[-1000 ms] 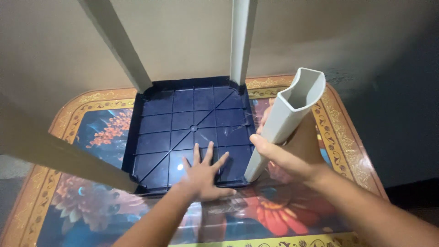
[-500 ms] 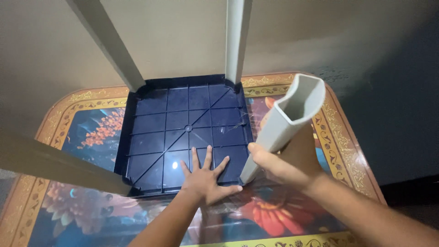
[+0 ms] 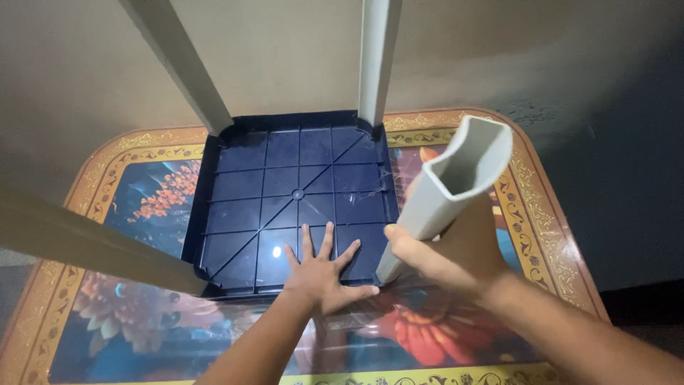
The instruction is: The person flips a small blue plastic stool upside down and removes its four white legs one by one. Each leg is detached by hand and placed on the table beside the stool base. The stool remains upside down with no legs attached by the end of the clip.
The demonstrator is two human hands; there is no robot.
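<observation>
A dark blue square plastic stool seat [image 3: 285, 185] lies upside down on a table, its ribbed underside facing up. Three pale grey legs stand in its corners: one at the far left [image 3: 178, 64], one at the far right [image 3: 377, 57], one at the near left [image 3: 85, 246]. My left hand [image 3: 324, 274] presses flat on the seat's near edge, fingers spread. My right hand [image 3: 438, 257] grips a fourth hollow grey leg [image 3: 445, 189], tilted, its lower end at the seat's near right corner.
The table [image 3: 541, 214] has a glossy floral top with an ornate gold border. A plain beige wall [image 3: 285, 57] rises behind it, and a dark floor area [image 3: 627, 178] lies to the right.
The view shifted slightly. The leg in my right hand stays tilted at the near right corner, and my left hand stays flat on the seat.
</observation>
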